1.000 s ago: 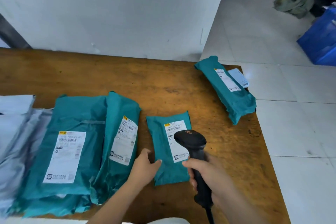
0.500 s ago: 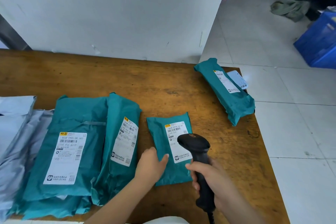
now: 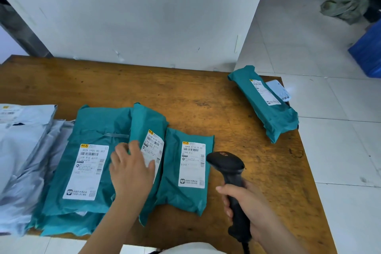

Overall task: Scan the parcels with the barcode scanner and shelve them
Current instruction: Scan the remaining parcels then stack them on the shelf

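Observation:
Several teal parcels with white labels lie on the wooden table (image 3: 185, 97). My left hand (image 3: 132, 169) rests with spread fingers on the narrow teal parcel (image 3: 148, 130), thumb on its label. This parcel overlaps a wide teal parcel (image 3: 90, 138) on its left. A small teal parcel (image 3: 185, 196) lies against its right side, label up. My right hand (image 3: 249, 210) grips the handle of the black barcode scanner (image 3: 225, 163), whose head sits just right of the small parcel's label.
Another teal parcel (image 3: 268, 117) lies at the table's far right edge, on top of a pale packet (image 3: 279, 88). Grey mailers (image 3: 22, 150) are stacked at the left. A white wall stands behind the table. Tiled floor and a blue bin (image 3: 369, 51) are to the right.
My left hand left the small parcel and moved left onto the narrow one. The small parcel now lies against the narrow one. The scanner head moved off the small parcel's label to its right.

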A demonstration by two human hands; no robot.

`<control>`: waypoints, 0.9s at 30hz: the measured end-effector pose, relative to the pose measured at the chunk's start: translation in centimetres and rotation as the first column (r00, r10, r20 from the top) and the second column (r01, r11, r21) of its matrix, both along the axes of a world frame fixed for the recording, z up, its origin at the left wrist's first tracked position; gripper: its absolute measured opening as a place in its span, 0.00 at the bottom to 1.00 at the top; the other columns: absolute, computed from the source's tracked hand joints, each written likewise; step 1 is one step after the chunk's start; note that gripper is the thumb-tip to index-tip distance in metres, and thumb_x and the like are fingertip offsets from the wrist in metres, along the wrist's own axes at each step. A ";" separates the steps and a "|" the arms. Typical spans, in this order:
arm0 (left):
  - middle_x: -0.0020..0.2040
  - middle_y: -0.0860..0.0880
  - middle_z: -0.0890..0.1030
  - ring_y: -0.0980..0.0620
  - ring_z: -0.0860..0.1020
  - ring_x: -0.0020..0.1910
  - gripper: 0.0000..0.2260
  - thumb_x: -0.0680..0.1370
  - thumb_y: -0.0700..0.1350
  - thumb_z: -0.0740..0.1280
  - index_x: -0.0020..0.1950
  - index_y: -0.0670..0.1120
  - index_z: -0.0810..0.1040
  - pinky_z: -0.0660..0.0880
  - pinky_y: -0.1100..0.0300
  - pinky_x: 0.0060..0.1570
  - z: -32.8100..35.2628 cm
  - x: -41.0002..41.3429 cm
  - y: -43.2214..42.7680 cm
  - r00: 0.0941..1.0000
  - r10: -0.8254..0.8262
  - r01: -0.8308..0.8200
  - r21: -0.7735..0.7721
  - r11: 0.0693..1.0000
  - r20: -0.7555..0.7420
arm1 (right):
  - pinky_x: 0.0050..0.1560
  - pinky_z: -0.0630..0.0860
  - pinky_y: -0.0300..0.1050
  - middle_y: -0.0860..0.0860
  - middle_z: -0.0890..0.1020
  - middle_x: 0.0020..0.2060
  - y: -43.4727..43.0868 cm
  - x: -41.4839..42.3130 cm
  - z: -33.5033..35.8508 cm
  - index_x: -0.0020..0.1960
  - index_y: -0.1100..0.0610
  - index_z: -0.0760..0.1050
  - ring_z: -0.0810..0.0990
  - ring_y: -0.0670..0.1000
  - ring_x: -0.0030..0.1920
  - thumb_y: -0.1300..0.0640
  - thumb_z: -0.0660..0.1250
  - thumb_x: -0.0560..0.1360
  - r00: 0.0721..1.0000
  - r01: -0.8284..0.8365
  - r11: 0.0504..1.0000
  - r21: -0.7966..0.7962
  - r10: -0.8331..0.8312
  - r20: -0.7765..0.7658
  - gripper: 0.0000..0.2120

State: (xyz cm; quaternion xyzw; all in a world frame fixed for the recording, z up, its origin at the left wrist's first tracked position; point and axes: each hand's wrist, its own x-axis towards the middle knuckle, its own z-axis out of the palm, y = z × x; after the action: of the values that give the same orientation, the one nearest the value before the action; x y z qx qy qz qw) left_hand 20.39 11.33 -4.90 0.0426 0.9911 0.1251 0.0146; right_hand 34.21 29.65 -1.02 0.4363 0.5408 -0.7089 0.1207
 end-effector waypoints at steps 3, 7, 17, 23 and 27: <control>0.58 0.36 0.72 0.35 0.72 0.57 0.30 0.68 0.54 0.74 0.60 0.37 0.68 0.72 0.44 0.52 -1.5 -1.8 -1.5 0.950 0.166 -0.170 -0.010 0.985 0.263 | 0.25 0.66 0.41 0.55 0.73 0.24 -0.2 -0.1 0.2 0.45 0.62 0.73 0.68 0.51 0.21 0.64 0.69 0.72 1.000 -0.010 1.000 0.000 0.010 -0.013 0.06; 0.39 0.42 0.78 0.40 0.77 0.42 0.14 0.72 0.48 0.73 0.40 0.39 0.73 0.71 0.54 0.40 -2.3 -4.5 -3.0 0.906 0.183 -0.309 0.300 0.902 0.381 | 0.25 0.66 0.42 0.54 0.73 0.24 -0.1 0.1 0.4 0.44 0.61 0.73 0.69 0.51 0.22 0.64 0.69 0.72 1.000 -0.018 1.000 0.011 0.018 -0.016 0.05; 0.30 0.48 0.79 0.49 0.75 0.31 0.17 0.77 0.36 0.65 0.31 0.46 0.64 0.71 0.59 0.33 4.2 -6.2 -3.9 0.849 -0.091 -0.470 0.823 0.321 0.520 | 0.22 0.66 0.40 0.54 0.73 0.23 0.4 1.2 1.0 0.48 0.64 0.73 0.68 0.50 0.20 0.64 0.70 0.72 0.999 0.047 0.999 0.006 -0.047 -0.002 0.07; 0.39 0.39 0.79 0.46 0.77 0.33 0.13 0.75 0.37 0.69 0.32 0.45 0.70 0.71 0.57 0.33 -0.2 -3.5 1.9 0.625 -0.294 -0.478 0.652 0.589 0.723 | 0.23 0.67 0.41 0.55 0.73 0.24 0.8 1.6 1.3 0.43 0.62 0.71 0.68 0.51 0.21 0.64 0.70 0.72 0.998 0.062 0.998 0.010 -0.062 0.007 0.07; 0.50 0.45 0.82 0.45 0.82 0.48 0.25 0.69 0.60 0.72 0.55 0.44 0.74 0.78 0.50 0.51 -3.6 -2.2 3.4 0.609 -0.114 -0.644 0.573 0.507 0.785 | 0.23 0.66 0.41 0.54 0.73 0.24 1.1 2.3 1.4 0.42 0.62 0.71 0.68 0.51 0.21 0.64 0.70 0.71 0.995 0.099 0.995 0.013 -0.099 0.021 0.08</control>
State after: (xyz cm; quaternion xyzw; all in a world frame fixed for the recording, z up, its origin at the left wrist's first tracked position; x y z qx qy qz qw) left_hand 18.15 14.71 -8.53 -0.1826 0.7029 0.5773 0.3731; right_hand 36.54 30.72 0.39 0.4709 0.5216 -0.7059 0.0887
